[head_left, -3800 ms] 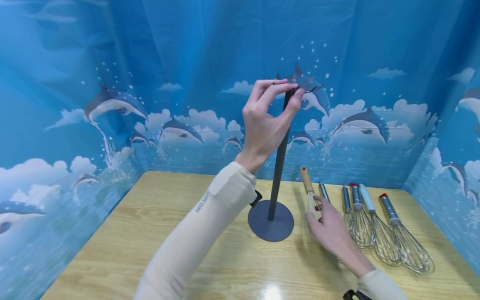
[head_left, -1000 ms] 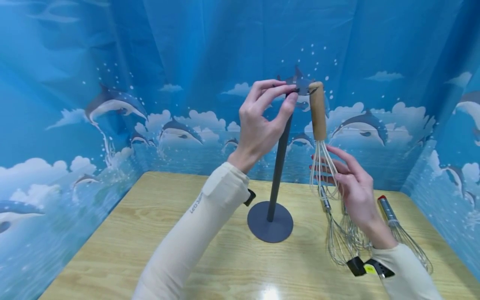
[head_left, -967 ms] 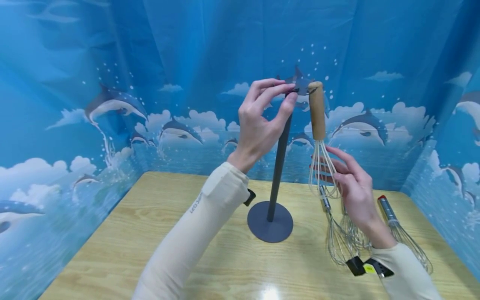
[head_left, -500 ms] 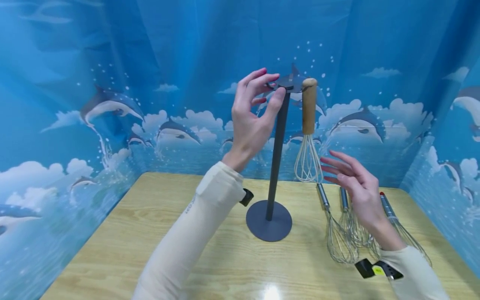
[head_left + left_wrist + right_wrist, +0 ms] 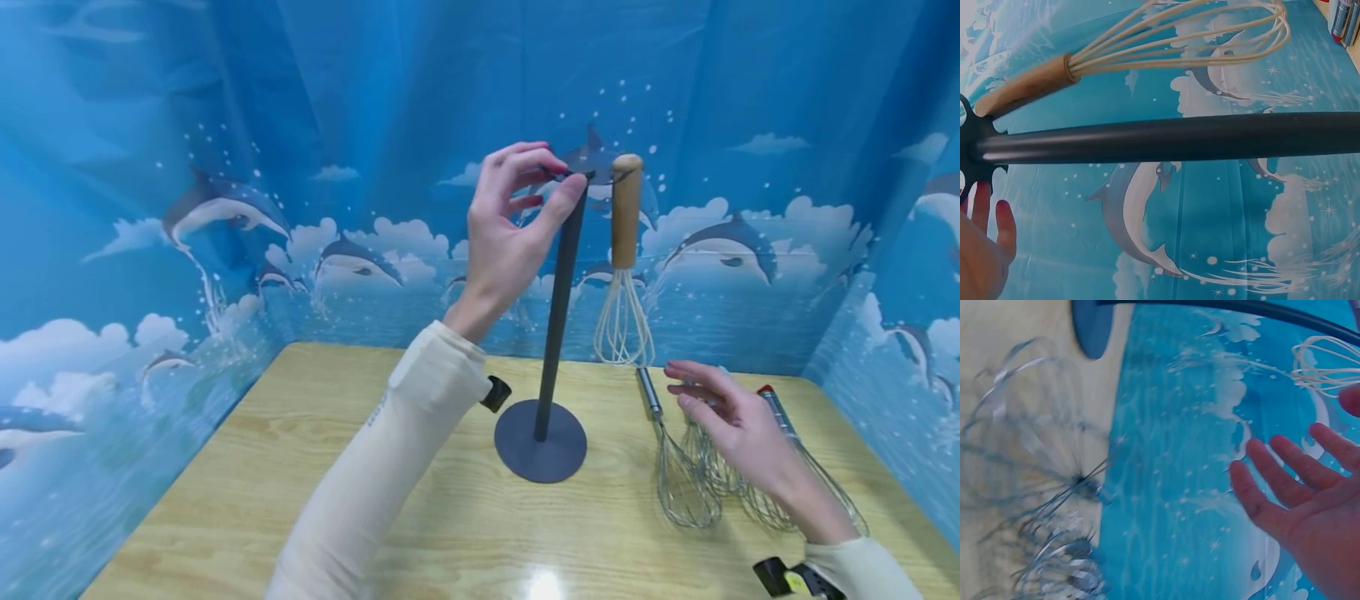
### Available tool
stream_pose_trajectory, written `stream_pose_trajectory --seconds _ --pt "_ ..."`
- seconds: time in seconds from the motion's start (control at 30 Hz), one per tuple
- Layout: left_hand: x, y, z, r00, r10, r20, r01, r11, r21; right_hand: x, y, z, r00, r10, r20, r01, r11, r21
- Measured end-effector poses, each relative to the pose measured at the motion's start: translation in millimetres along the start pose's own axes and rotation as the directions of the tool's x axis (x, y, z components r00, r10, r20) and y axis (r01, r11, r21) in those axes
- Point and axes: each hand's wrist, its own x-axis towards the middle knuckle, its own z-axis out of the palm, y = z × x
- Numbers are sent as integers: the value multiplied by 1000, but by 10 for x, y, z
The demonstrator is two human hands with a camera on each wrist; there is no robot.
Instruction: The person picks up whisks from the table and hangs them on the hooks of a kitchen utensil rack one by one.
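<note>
A black upright utensil stand (image 5: pixel 562 317) with a round base and a notched top disc (image 5: pixel 977 147) stands on the table. My left hand (image 5: pixel 504 237) pinches the edge of that disc between thumb and fingers. From the disc's right side hangs a whisk (image 5: pixel 625 217) with a wooden handle and pale wires, its head down and touched by neither hand. My right hand (image 5: pixel 750 433) holds nothing; its fingers are spread in the right wrist view. Below it lie several metal whisks, partly hidden by the hand, the nearest one being a slim steel whisk (image 5: pixel 686 483).
At the right lies a whisk with a red-tipped handle (image 5: pixel 776 408). The wooden table (image 5: pixel 360 467) meets a blue dolphin-print curtain (image 5: pixel 420 100) at the back and sides. The stand's round base (image 5: pixel 517 450) sits left of the whisks.
My right hand lifted the wooden-handled whisk from the table to the stand, let go, then moved down and right over the other whisks. My left hand stayed at the stand's top, shifting its fingers slightly.
</note>
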Motion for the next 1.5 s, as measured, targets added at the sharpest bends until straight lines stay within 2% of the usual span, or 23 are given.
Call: stream_pose_trajectory --seconds 0.1,0.2,0.33,0.43,0.57,0.67,0.87,0.93,1.0,1.1,1.23,1.3,1.5 --pt "-1 16 25 999 32 -11 -31 999 36 -44 80 21 995 83 64 -74 989 -128" --pt "-5 26 47 998 50 -28 -48 997 66 -65 137 61 978 152 143 -108 956 -274" --pt "-13 30 57 997 67 -42 -63 993 98 -107 216 166 949 212 233 -95 898 -431" --pt "-15 37 59 996 77 -49 -71 992 104 -157 289 235 937 232 263 -65 852 -520" --pt "-8 46 62 995 86 -51 -80 992 102 -200 345 298 937 230 263 -24 792 -610" --pt "-2 50 60 995 87 -50 -82 991 109 -204 339 342 932 250 263 -24 766 -643" --pt "10 52 47 994 98 -49 -91 987 130 -184 288 416 878 374 298 -70 717 -694" --pt "14 52 47 993 107 -47 -100 986 134 -188 280 443 869 387 309 -66 709 -702" --pt "14 52 49 993 113 -43 -106 985 138 -199 277 469 871 377 314 -52 708 -705" --pt "5 54 55 993 114 -40 -107 983 146 -217 284 502 894 327 308 -22 717 -697" --pt "-5 59 68 993 109 -42 -102 984 145 -218 304 523 925 247 288 9 746 -666" --pt "-3 63 76 993 111 -42 -105 984 141 -214 313 534 934 227 276 7 762 -648" --pt "-2 78 99 992 119 -36 -112 982 149 -202 309 591 927 268 263 -55 790 -611"
